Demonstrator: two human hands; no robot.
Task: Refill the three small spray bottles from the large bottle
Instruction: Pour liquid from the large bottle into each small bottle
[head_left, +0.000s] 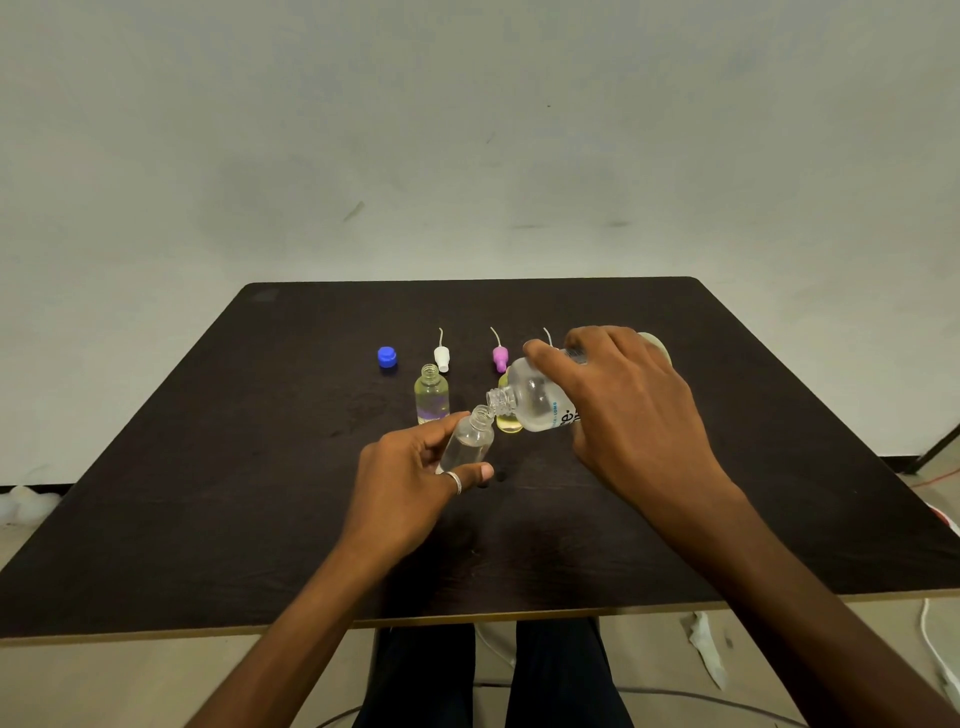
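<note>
Two bare hands work above a dark table (208, 493). The left hand (410, 467) curls thumb and fingers round a small clear bottle (467, 441), uncapped and tilted with its mouth leaning up and right. The right hand (628, 410) grips the large bottle (535, 400) from above, tipped almost flat, its open neck just beside and slightly above the small mouth. Whether liquid is running cannot be told. Behind them stand two more uncapped small bottles: a part-filled bottle (431, 397) to the left and a yellowish bottle (508, 425) mostly hidden by the large one. Further back lie a blue cap (387, 357), a white spray head (441, 357) and a pink spray head (500, 357). To pour well, the two mouths probably need to meet lip to lip, the large bottle tipping slowly for a thin stream, the small one held steady and eased upright as it fills, so nothing spills onto the table
</note>
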